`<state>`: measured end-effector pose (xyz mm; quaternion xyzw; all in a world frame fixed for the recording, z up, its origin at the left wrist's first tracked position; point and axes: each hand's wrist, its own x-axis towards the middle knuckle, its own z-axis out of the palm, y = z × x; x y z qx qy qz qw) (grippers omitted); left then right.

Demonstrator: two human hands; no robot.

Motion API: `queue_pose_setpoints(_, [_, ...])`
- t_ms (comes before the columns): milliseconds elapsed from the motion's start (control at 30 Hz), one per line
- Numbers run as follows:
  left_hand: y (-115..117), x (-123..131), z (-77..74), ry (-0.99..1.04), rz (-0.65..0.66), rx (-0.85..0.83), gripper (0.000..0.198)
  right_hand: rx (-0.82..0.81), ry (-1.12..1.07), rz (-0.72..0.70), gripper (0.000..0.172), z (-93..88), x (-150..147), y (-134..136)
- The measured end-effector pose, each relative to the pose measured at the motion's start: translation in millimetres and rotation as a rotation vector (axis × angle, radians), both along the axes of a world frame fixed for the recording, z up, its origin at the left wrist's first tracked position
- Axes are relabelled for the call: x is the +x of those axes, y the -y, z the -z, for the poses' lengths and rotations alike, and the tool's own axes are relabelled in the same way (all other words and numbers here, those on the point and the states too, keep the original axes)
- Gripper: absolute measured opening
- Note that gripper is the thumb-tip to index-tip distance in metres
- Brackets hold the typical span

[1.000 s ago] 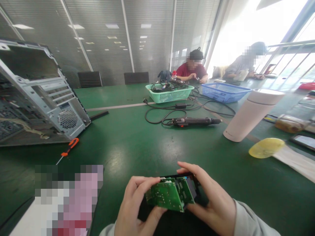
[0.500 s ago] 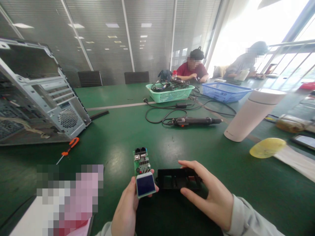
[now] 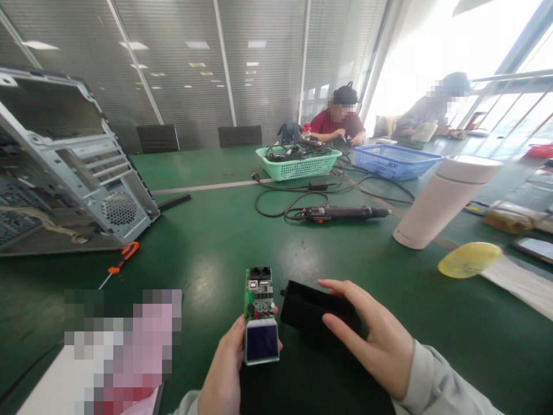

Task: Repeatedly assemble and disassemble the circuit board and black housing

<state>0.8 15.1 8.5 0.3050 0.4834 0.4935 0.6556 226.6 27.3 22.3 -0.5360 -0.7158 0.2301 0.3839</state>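
Note:
My left hand is closed around the lower edges of a green circuit board, held above the table. A dark square display sits at the board's near end, and two black sockets are at its far end. Just to the right, my right hand grips a black plastic housing between thumb and fingers. The housing is tilted, its hollow side facing up and away, and its right end is hidden by the hand. Board and housing are close together but apart.
An electric screwdriver with its cable lies beyond my hands. Left stand a metal computer case and an orange-handled screwdriver. Right are a pale tumbler and a yellow oval object. Green and blue baskets stand farther back, near two people.
The board has shifted right and a little nearer, and now points straighter ahead. My right hand has tilted the housing, so its open inside no longer faces me.

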Motion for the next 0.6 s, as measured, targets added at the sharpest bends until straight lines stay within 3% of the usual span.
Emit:
queue_pose_setpoints(133, [2.2,-3.9,9.7,-0.014,-0.017,-0.009,0.056,-0.362,-0.329,0.016,0.046,-11.9,-0.8,-1.5])
queue_pose_setpoints(300, [3.4,-3.7,13.4,-0.047,-0.065,-0.033,0.047,-0.772,-0.717,0.03,0.056,-4.8,-0.6,-1.6])
queue_pose_setpoints(400, [1.9,2.3,4.2,-0.048,-0.102,-0.04,0.046,-1.067,-0.861,-0.151,0.071,-1.0,-4.9,-1.5])
queue_pose_setpoints(500, [0.9,8.7,-5.8,-0.059,-0.117,-0.066,0.046,-1.185,-0.918,-0.353,0.072,-1.8,-9.9,-2.4])
queue_pose_setpoints(600, [1.0,9.0,-5.8,-0.055,-0.118,-0.081,0.049,-1.197,-0.989,-0.408,0.066,-4.0,-11.1,-3.2])
